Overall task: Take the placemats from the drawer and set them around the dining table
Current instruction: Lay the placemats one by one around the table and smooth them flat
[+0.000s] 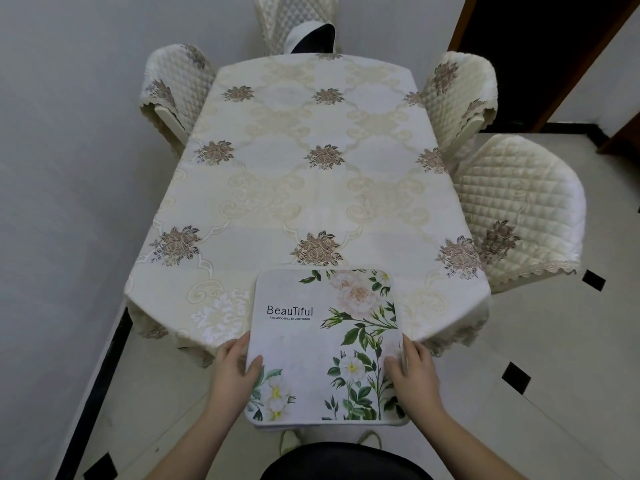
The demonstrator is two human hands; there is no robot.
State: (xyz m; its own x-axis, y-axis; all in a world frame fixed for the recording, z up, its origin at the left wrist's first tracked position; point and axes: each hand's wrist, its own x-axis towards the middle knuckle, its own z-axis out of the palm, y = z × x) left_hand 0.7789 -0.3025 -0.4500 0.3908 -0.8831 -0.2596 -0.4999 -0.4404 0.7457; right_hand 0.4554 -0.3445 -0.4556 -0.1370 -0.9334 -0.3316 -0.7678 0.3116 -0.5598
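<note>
Gripping placemats [322, 344] between left hand [231, 370] and right hand [414, 374].

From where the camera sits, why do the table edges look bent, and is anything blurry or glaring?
Head view: the wide-angle lens bows the table edges and the floor lines. Lighting is soft and even, no harsh glare. The placemat print reads sharply, held by the left hand and right hand; the doorway is dark.

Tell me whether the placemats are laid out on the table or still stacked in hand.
Still stacked: the placemats are held by the left hand and right hand, layered edges showing, far end over the table.
</note>
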